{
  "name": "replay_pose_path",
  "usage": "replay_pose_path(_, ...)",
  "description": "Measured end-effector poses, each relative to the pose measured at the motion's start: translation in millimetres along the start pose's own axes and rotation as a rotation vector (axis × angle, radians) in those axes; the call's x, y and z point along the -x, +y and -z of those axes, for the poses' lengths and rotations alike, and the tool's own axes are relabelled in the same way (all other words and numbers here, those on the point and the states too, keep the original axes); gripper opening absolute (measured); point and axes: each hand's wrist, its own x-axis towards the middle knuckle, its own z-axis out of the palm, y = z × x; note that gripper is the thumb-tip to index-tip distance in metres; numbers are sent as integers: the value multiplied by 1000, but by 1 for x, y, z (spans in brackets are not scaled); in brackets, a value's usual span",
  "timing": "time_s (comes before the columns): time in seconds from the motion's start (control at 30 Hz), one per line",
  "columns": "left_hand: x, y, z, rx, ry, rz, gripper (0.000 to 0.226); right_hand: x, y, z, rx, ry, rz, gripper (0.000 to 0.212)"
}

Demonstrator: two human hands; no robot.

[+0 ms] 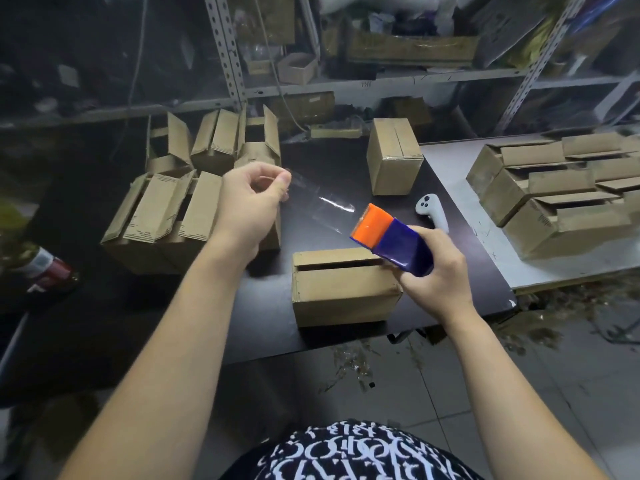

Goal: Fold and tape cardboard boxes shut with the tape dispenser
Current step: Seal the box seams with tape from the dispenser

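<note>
My right hand (433,282) grips a blue and orange tape dispenser (391,237) above the near cardboard box (341,292), whose top flaps are folded down with a dark slit between them. My left hand (251,206) pinches the free end of a clear tape strip (322,202) that stretches from the dispenser's orange front up and to the left. The strip hangs in the air over the dark table (332,168), touching no box.
Several open-flapped boxes (162,216) stand at the left, and a closed box (394,157) at the back centre. A white controller (433,211) lies right of the dispenser. Flattened boxes (554,188) are stacked on the white table at right. Metal shelving stands behind.
</note>
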Motion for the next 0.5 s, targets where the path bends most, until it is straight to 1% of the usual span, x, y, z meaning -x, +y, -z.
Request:
replay_pose_path(0.13,14,-24,3,14,64,102,10,-10,-6,-2,132,-14,-2,69)
replay_pose_path(0.2,21,-36,7,48,57,159,9,-13,-8,-3,113,-44,-8,69)
replay_pose_path(0.27,27,-47,11,76,10,199,17,-14,-11,-4,85,-66,0,69)
replay_pose_path(0.33,33,-57,18,122,-89,202,32,-14,-9,-4,87,-91,-10,70)
replay_pose_path(0.4,40,-71,22,126,-234,164,59,-13,-7,-4,84,-117,-31,73)
replay_pose_path(0.47,46,-84,21,-26,-361,116,83,-13,-7,-3,90,-131,-37,72)
replay_pose_path(0.5,48,-89,18,-113,-402,105,90,-13,-7,-2,92,-143,-40,71)
